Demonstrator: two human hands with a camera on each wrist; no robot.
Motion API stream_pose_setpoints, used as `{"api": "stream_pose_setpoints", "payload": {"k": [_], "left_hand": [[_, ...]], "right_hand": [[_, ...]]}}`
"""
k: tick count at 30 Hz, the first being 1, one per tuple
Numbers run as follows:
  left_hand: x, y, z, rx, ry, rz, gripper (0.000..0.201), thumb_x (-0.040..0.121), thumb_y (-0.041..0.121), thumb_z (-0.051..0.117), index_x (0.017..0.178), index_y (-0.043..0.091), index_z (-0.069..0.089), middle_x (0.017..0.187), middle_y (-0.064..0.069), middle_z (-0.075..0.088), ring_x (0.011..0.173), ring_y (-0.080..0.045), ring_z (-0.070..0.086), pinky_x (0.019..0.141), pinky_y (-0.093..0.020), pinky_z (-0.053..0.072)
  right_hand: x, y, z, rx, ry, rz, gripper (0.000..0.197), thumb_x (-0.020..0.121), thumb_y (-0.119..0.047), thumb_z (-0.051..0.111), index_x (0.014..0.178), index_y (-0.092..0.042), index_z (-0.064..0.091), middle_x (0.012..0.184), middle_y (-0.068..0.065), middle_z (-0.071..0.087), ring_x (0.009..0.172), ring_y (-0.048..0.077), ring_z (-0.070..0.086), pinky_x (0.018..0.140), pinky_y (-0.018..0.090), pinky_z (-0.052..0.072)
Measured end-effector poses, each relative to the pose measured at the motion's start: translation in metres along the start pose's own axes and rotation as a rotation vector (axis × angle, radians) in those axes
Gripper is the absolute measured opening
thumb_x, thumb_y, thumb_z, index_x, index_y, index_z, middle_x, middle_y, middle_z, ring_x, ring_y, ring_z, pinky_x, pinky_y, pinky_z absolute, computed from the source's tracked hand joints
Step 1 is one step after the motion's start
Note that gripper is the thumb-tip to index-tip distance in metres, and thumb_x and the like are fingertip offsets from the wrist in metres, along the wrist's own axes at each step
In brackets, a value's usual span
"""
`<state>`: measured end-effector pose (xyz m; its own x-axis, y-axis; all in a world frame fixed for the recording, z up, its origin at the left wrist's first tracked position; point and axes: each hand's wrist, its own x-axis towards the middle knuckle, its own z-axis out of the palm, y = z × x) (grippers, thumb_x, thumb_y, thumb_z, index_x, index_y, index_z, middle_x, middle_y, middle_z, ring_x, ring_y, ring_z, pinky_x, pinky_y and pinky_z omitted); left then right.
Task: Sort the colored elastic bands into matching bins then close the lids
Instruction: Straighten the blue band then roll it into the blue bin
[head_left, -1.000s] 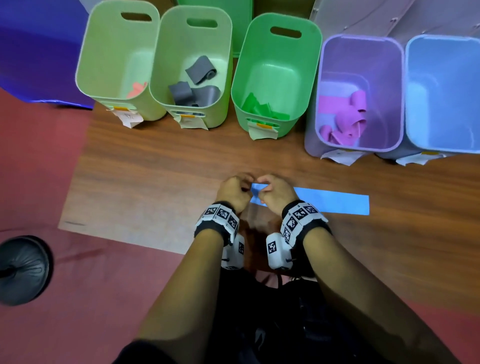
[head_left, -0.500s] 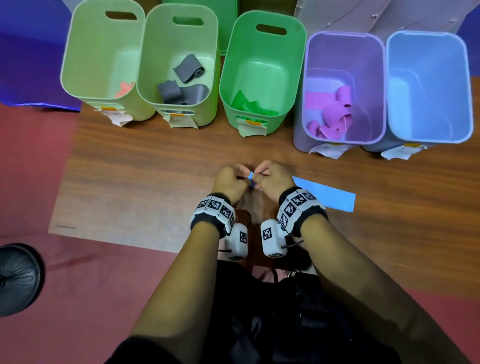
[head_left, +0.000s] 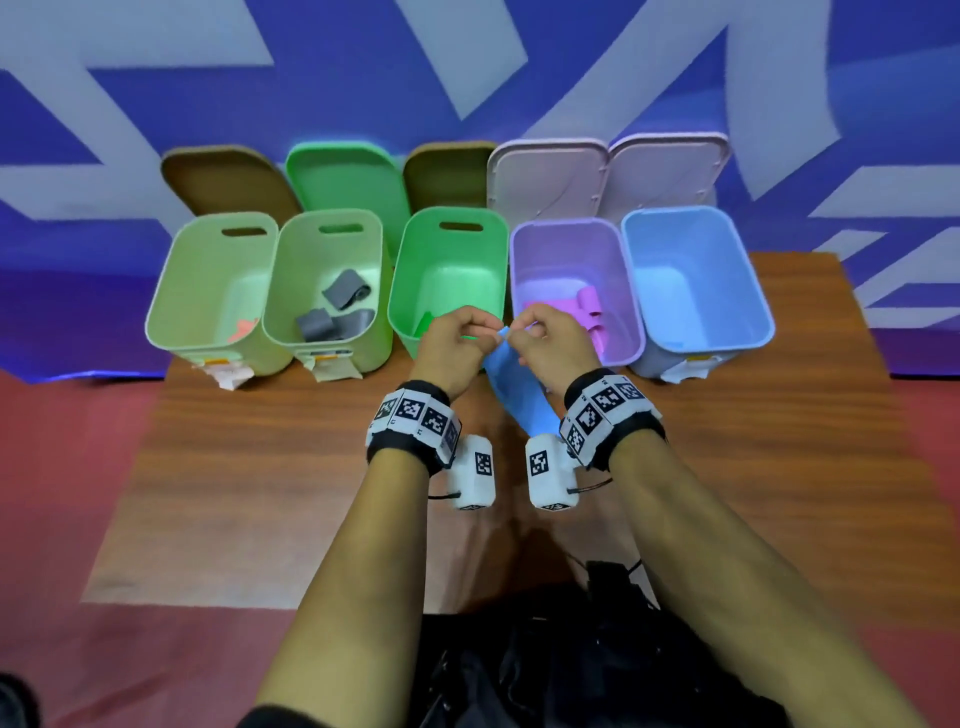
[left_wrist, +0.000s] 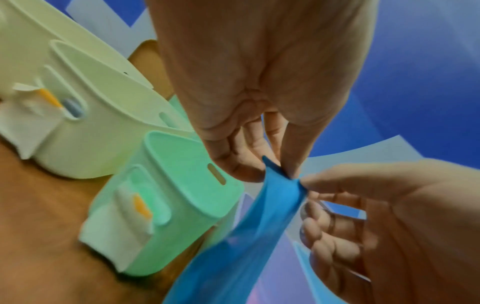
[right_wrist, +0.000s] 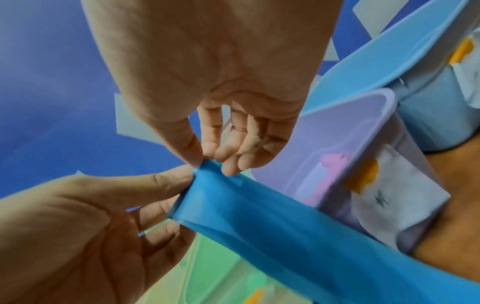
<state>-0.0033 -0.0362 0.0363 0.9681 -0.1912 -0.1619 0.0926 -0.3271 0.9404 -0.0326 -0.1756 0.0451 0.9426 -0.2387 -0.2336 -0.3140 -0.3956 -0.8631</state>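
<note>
Blue band lifted off the table, blue bin not yet fed

The wooden table (head_left: 260, 467) is left bare now: a second ago the blue band (head_left: 511, 387) was lying flat on it, and it's now held up mid-frame in front of the bin row, hanging down between the wrists. So pickup looks done and the drop into the blue bin (head_left: 696, 280), upper right of the frame and apparently with no band in it, is probably next; all lids (head_left: 550, 176) are seen propped open. The band's top edge is pinched by the left hand (head_left: 452, 345) and right hand (head_left: 556, 343), thumb and fingertips nearly closed on it, other fingers loosely curled.
</note>
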Motion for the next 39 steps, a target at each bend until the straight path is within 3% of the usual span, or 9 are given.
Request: {"api": "stream_pose_setpoints", "payload": {"k": [4, 7, 12, 17, 22, 25, 29, 34, 39], "left_hand": [[0.010, 0.042, 0.012, -0.110, 0.008, 0.084, 0.021, 0.085, -0.008, 0.065, 0.090, 0.012, 0.064, 0.077, -0.004, 0.065, 0.073, -0.010, 0.061, 0.076, -0.018, 0.050], [0.013, 0.071, 0.020, -0.161, 0.025, 0.151, 0.019, 0.083, -0.006, 0.068, 0.091, 0.011, 0.066, 0.081, -0.005, 0.068, 0.074, -0.008, 0.063, 0.076, -0.017, 0.051], [0.020, 0.107, 0.032, -0.199, 0.052, 0.261, 0.017, 0.081, 0.000, 0.074, 0.082, 0.015, 0.068, 0.079, -0.001, 0.068, 0.074, -0.008, 0.062, 0.077, -0.019, 0.051], [0.028, 0.132, 0.041, -0.187, 0.005, 0.331, 0.016, 0.086, 0.002, 0.071, 0.082, 0.017, 0.071, 0.080, 0.001, 0.070, 0.076, -0.009, 0.063, 0.082, -0.026, 0.053], [0.030, 0.142, 0.051, -0.201, -0.064, 0.314, 0.021, 0.085, -0.002, 0.070, 0.090, 0.018, 0.072, 0.090, -0.002, 0.072, 0.088, -0.016, 0.066, 0.092, -0.033, 0.054], [0.031, 0.139, 0.055, -0.172, -0.066, 0.321, 0.019, 0.085, -0.001, 0.069, 0.093, 0.015, 0.073, 0.094, -0.008, 0.074, 0.090, -0.020, 0.068, 0.093, -0.037, 0.055], [0.030, 0.134, 0.057, -0.162, -0.072, 0.317, 0.013, 0.087, 0.002, 0.068, 0.095, 0.011, 0.074, 0.094, -0.011, 0.074, 0.088, -0.020, 0.068, 0.089, -0.038, 0.056], [0.032, 0.133, 0.058, -0.146, -0.065, 0.302, 0.009, 0.090, 0.004, 0.066, 0.094, 0.008, 0.073, 0.088, -0.009, 0.073, 0.081, -0.016, 0.067, 0.083, -0.033, 0.057], [0.034, 0.131, 0.061, -0.099, -0.082, 0.296, 0.011, 0.095, 0.010, 0.062, 0.092, 0.010, 0.072, 0.086, -0.007, 0.071, 0.082, -0.018, 0.064, 0.090, -0.046, 0.055]], "right_hand": [[0.001, -0.021, -0.042, 0.046, 0.095, -0.093, 0.015, 0.085, -0.013, 0.065, 0.074, -0.023, 0.063, 0.075, -0.012, 0.063, 0.076, 0.009, 0.058, 0.073, 0.023, 0.044], [0.001, -0.032, -0.068, 0.149, 0.144, -0.093, 0.016, 0.083, -0.013, 0.066, 0.073, -0.025, 0.063, 0.072, -0.011, 0.063, 0.071, 0.008, 0.059, 0.073, 0.026, 0.050], [-0.003, -0.049, -0.100, 0.307, 0.157, -0.194, 0.020, 0.086, 0.000, 0.068, 0.081, -0.017, 0.058, 0.067, -0.002, 0.056, 0.055, -0.002, 0.052, 0.062, 0.014, 0.045], [-0.001, -0.058, -0.127, 0.357, 0.170, -0.255, 0.022, 0.088, 0.003, 0.064, 0.107, -0.008, 0.065, 0.072, 0.003, 0.059, 0.063, 0.006, 0.054, 0.062, 0.015, 0.045], [0.002, -0.058, -0.142, 0.363, 0.241, -0.302, 0.013, 0.089, 0.001, 0.064, 0.092, -0.010, 0.069, 0.082, 0.005, 0.067, 0.067, 0.000, 0.059, 0.066, 0.013, 0.046], [0.002, -0.052, -0.144, 0.372, 0.258, -0.293, 0.012, 0.089, 0.001, 0.064, 0.093, -0.010, 0.069, 0.083, 0.001, 0.067, 0.070, 0.001, 0.059, 0.066, 0.012, 0.047], [0.001, -0.046, -0.141, 0.361, 0.232, -0.290, 0.013, 0.089, -0.002, 0.066, 0.100, -0.007, 0.070, 0.082, -0.001, 0.063, 0.071, 0.000, 0.058, 0.068, 0.012, 0.047], [0.006, -0.043, -0.136, 0.346, 0.239, -0.262, 0.012, 0.090, -0.004, 0.064, 0.099, -0.010, 0.069, 0.088, 0.004, 0.066, 0.081, 0.011, 0.060, 0.077, 0.018, 0.052], [0.010, -0.037, -0.134, 0.294, 0.263, -0.258, 0.008, 0.092, -0.011, 0.064, 0.088, -0.018, 0.067, 0.082, -0.004, 0.066, 0.078, 0.011, 0.060, 0.078, 0.024, 0.051]]}}
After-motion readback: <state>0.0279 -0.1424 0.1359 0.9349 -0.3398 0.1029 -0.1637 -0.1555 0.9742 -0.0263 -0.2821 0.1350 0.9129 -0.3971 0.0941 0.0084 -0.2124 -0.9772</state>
